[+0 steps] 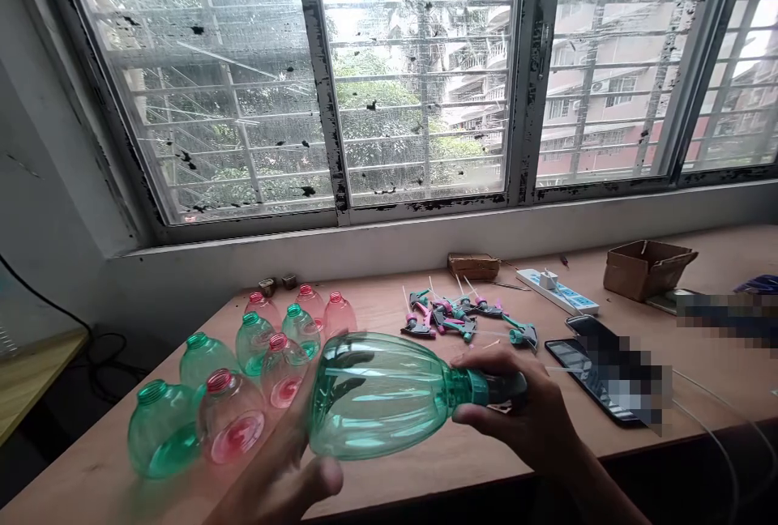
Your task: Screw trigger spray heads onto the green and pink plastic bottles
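Note:
A clear green spray bottle [382, 399] lies sideways in the air above the table's front, base to the left and neck to the right. My left hand [283, 456] is closed round its base, the fingers partly showing through the plastic. My right hand [540, 411] grips the dark trigger sprayer [507, 387] at the neck, thumb and fingers by its green collar [477, 387]. The sprayer is partly hidden by the hand. Left of the bottle stand open-necked green bottles [159, 428] and pink bottles [232, 420], several in all.
Behind the held bottle lies a pile of loose trigger sprayers [450, 316] with thin tubes. A phone [599, 379], a white power strip [556, 292] and an open cardboard box [647, 270] are at the right. Windows [419, 79] rise behind the table.

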Available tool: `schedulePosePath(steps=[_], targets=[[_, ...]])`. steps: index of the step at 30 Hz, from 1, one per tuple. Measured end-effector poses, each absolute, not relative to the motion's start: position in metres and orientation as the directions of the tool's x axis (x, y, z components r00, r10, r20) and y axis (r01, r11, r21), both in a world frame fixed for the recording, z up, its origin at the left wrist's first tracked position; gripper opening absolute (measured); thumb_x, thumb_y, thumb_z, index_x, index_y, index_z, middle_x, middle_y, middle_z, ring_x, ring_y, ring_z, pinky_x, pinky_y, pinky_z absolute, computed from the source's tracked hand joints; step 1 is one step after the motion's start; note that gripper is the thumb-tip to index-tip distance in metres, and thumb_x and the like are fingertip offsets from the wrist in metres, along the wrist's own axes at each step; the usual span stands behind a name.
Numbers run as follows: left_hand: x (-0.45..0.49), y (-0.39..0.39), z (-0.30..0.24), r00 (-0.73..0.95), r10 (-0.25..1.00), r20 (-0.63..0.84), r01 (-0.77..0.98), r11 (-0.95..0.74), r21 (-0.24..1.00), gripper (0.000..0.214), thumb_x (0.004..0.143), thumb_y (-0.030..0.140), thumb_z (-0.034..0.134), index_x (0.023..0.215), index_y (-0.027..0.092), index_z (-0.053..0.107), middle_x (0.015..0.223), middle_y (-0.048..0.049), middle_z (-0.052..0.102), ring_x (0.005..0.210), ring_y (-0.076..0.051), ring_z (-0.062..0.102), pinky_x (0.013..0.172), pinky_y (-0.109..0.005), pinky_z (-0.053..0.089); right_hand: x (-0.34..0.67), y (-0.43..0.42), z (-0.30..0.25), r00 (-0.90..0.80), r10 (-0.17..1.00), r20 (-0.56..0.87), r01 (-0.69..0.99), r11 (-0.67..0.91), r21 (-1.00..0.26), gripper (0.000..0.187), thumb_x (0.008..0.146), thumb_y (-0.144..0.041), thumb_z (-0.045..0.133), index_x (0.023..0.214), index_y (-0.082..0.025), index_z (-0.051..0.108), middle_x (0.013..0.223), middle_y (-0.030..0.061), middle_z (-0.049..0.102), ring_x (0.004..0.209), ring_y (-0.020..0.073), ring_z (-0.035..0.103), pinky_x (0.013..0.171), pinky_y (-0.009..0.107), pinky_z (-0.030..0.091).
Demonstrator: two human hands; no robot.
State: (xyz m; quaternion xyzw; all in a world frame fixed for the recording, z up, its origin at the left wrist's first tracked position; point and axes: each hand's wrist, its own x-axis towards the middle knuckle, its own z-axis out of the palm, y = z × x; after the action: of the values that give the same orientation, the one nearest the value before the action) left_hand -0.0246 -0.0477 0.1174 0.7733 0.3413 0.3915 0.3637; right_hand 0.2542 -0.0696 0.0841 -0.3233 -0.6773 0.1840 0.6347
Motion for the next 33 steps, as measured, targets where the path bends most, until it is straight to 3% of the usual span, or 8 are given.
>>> schedulePosePath(steps=[4, 10, 13, 16, 19, 26, 30, 33], targets=[[-0.026, -0.047, 0.116, 0.386, 0.876, 0.290, 0.360, -0.432, 0.827, 0.087, 0.072, 0.073, 0.067, 0.148, 0.038, 0.043, 0.147, -0.0030, 0.056, 0.134, -0.041, 0.050, 0.110, -0.053, 0.044, 0.258, -0.070, 0.084, 0.014, 0.652, 0.758, 0.284, 0.724, -0.628, 0.030, 0.073, -0.033, 0.088, 0.098, -0.025, 0.072, 0.081, 0.0028, 0.077, 0.065, 0.0205, 0.071, 0.058, 0.027, 0.059], [-0.028, -0.047, 0.109, 0.381, 0.846, 0.372, 0.428, -0.518, 0.741, 0.101, 0.072, 0.050, 0.081, 0.153, 0.048, 0.021, 0.161, -0.0010, 0.036, 0.136, -0.038, 0.048, 0.113, -0.054, 0.037, 0.258, -0.065, 0.091, -0.020, 0.822, 0.569, 0.068, 0.569, -0.820, 0.028, 0.077, -0.044, 0.082, 0.090, -0.022, 0.071, 0.078, 0.0006, 0.069, 0.062, 0.0184, 0.070, 0.055, 0.027, 0.062], [-0.029, -0.046, 0.110, 0.380, 0.853, 0.358, 0.478, -0.512, 0.714, 0.105, 0.070, 0.058, 0.079, 0.154, 0.048, 0.016, 0.162, -0.0004, 0.033, 0.142, -0.041, 0.039, 0.115, -0.059, 0.031, 0.258, -0.065, 0.090, -0.004, 0.761, 0.648, 0.198, 0.636, -0.746, 0.025, 0.076, -0.038, 0.084, 0.093, -0.024, 0.072, 0.082, 0.0008, 0.072, 0.069, 0.0189, 0.070, 0.061, 0.026, 0.059], [-0.031, -0.042, 0.112, 0.406, 0.850, 0.337, 0.461, -0.509, 0.727, 0.095, 0.073, 0.074, 0.065, 0.153, 0.048, 0.022, 0.164, 0.0018, 0.029, 0.146, -0.044, 0.030, 0.114, -0.061, 0.031, 0.259, -0.065, 0.087, -0.014, 0.675, 0.738, 0.330, 0.700, -0.634, 0.027, 0.076, -0.033, 0.085, 0.098, -0.026, 0.071, 0.083, 0.0001, 0.074, 0.071, 0.0186, 0.068, 0.061, 0.024, 0.055], [-0.032, -0.038, 0.112, 0.354, 0.891, 0.283, 0.495, -0.435, 0.752, 0.070, 0.089, 0.068, 0.050, 0.152, 0.048, 0.027, 0.162, 0.0020, 0.033, 0.144, -0.043, 0.035, 0.109, -0.061, 0.039, 0.261, -0.065, 0.086, -0.019, 0.658, 0.752, 0.342, 0.711, -0.614, 0.028, 0.077, -0.033, 0.085, 0.099, -0.026, 0.070, 0.083, 0.0001, 0.074, 0.069, 0.0183, 0.068, 0.060, 0.024, 0.054], [-0.025, -0.043, 0.114, 0.368, 0.762, 0.532, 0.352, -0.644, 0.679, 0.074, 0.084, 0.042, 0.074, 0.146, 0.052, 0.035, 0.161, 0.0084, 0.035, 0.152, -0.029, 0.022, 0.121, -0.044, 0.029, 0.259, -0.066, 0.089, 0.047, 0.785, 0.617, 0.131, 0.608, -0.783, 0.024, 0.077, -0.037, 0.083, 0.092, -0.023, 0.071, 0.082, 0.0008, 0.072, 0.061, 0.0171, 0.068, 0.049, 0.023, 0.056], [-0.021, -0.043, 0.119, 0.428, 0.725, 0.540, 0.239, -0.667, 0.706, 0.076, 0.085, 0.050, 0.071, 0.150, 0.049, 0.031, 0.165, 0.0089, 0.025, 0.153, -0.026, 0.017, 0.119, -0.034, 0.030, 0.257, -0.067, 0.090, 0.073, 0.708, 0.702, 0.194, 0.680, -0.707, 0.021, 0.077, -0.033, 0.083, 0.093, -0.024, 0.071, 0.081, 0.0009, 0.073, 0.062, 0.0171, 0.067, 0.050, 0.023, 0.055], [-0.020, -0.041, 0.120, 0.405, 0.733, 0.547, 0.243, -0.663, 0.708, 0.064, 0.091, 0.055, 0.060, 0.150, 0.043, 0.037, 0.164, 0.0066, 0.028, 0.152, -0.028, 0.017, 0.119, -0.037, 0.029, 0.258, -0.068, 0.089, 0.082, 0.654, 0.753, 0.247, 0.718, -0.650, 0.021, 0.078, -0.027, 0.083, 0.095, -0.027, 0.071, 0.082, -0.0008, 0.074, 0.066, 0.0170, 0.068, 0.057, 0.022, 0.055]])
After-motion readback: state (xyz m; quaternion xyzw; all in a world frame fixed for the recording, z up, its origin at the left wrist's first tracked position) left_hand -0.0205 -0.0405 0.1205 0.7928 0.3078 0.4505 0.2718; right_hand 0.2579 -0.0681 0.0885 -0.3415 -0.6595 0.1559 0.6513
